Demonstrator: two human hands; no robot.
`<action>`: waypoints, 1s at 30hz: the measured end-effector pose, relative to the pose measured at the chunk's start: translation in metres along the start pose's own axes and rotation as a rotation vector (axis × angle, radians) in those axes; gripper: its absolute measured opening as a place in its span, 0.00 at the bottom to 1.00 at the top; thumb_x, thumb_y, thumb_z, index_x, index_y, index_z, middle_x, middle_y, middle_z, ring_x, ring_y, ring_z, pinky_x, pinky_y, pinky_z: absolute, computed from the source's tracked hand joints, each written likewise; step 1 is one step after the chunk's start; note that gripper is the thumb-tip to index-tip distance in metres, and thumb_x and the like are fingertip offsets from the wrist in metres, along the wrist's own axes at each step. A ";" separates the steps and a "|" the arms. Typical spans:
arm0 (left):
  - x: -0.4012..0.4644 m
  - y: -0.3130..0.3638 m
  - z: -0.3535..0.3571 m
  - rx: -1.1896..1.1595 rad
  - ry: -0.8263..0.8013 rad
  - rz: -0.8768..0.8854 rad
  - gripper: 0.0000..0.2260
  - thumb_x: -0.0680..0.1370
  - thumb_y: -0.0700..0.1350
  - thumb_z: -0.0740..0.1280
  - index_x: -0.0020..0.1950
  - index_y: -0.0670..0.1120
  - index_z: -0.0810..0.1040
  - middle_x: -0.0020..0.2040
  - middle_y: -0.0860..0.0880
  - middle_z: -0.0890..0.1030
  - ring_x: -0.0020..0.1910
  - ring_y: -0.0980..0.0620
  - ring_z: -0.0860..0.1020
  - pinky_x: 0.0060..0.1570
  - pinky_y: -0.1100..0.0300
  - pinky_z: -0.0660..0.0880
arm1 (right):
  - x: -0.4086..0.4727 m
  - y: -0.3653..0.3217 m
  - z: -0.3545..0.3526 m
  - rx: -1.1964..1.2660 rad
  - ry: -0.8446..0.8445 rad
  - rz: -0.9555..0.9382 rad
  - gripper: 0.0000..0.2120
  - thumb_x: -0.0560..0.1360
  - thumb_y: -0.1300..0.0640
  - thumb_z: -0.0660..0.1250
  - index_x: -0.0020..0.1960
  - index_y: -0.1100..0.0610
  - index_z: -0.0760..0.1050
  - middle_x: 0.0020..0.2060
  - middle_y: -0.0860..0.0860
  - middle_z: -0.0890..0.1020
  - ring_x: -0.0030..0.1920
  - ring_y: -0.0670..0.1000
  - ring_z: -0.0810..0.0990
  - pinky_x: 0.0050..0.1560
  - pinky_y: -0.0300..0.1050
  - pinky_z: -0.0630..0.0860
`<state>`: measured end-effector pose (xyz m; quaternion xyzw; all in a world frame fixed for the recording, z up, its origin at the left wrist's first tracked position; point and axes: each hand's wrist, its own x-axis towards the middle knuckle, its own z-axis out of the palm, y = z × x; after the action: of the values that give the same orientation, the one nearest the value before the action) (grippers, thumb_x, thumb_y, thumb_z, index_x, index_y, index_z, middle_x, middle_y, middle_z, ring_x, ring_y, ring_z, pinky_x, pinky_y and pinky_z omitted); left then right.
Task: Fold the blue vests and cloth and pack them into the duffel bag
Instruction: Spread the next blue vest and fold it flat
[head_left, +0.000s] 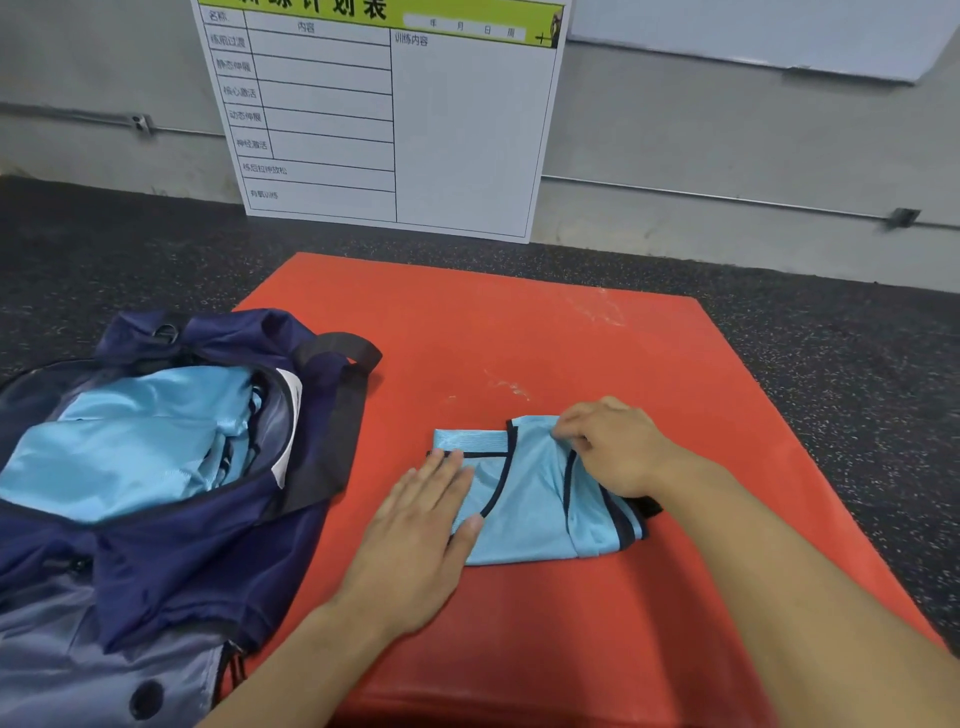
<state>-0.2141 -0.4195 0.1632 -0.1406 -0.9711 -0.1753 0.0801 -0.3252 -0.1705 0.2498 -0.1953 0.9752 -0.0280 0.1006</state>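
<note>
One red padded mat (597, 338) is lying flat on speckled flooring | navy nylon duffel bag (171, 545) is gaping at left, holding glossy blue fabric | folded mesh vest (530, 499) is resting mid-mat | left hand (415, 540) is pressing flat, fingers straight | right hand (613, 447) is pinching the vest's black-trimmed edge.

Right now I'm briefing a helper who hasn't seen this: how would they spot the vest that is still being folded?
Find the red mat on the dark floor. The vest lies near its front, a small light blue bundle with dark trim, under the left hand and pinched by the right hand. The other light blue fabric sits inside the navy duffel bag.
</note>
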 end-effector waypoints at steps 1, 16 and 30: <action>0.001 -0.002 -0.001 0.001 0.010 -0.026 0.33 0.80 0.64 0.38 0.82 0.51 0.55 0.83 0.56 0.47 0.80 0.60 0.40 0.79 0.57 0.42 | 0.000 -0.003 0.001 -0.033 0.027 -0.004 0.22 0.79 0.64 0.56 0.66 0.47 0.77 0.71 0.39 0.70 0.68 0.51 0.64 0.75 0.54 0.57; -0.001 -0.009 0.013 0.164 -0.009 0.008 0.27 0.84 0.56 0.48 0.78 0.45 0.69 0.79 0.48 0.66 0.79 0.52 0.61 0.73 0.53 0.53 | 0.004 -0.091 0.088 0.086 0.253 0.191 0.45 0.72 0.38 0.27 0.83 0.60 0.46 0.83 0.55 0.49 0.83 0.55 0.43 0.81 0.53 0.39; -0.011 -0.031 -0.007 0.192 -0.029 -0.024 0.24 0.79 0.53 0.53 0.70 0.48 0.79 0.70 0.52 0.78 0.71 0.52 0.73 0.68 0.51 0.72 | -0.002 -0.125 0.093 0.058 0.238 -0.043 0.47 0.73 0.32 0.20 0.84 0.53 0.46 0.83 0.48 0.46 0.82 0.49 0.40 0.81 0.52 0.39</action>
<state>-0.2121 -0.4531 0.1575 -0.1234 -0.9861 -0.0804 0.0769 -0.2573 -0.2868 0.1715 -0.2084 0.9746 -0.0812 -0.0110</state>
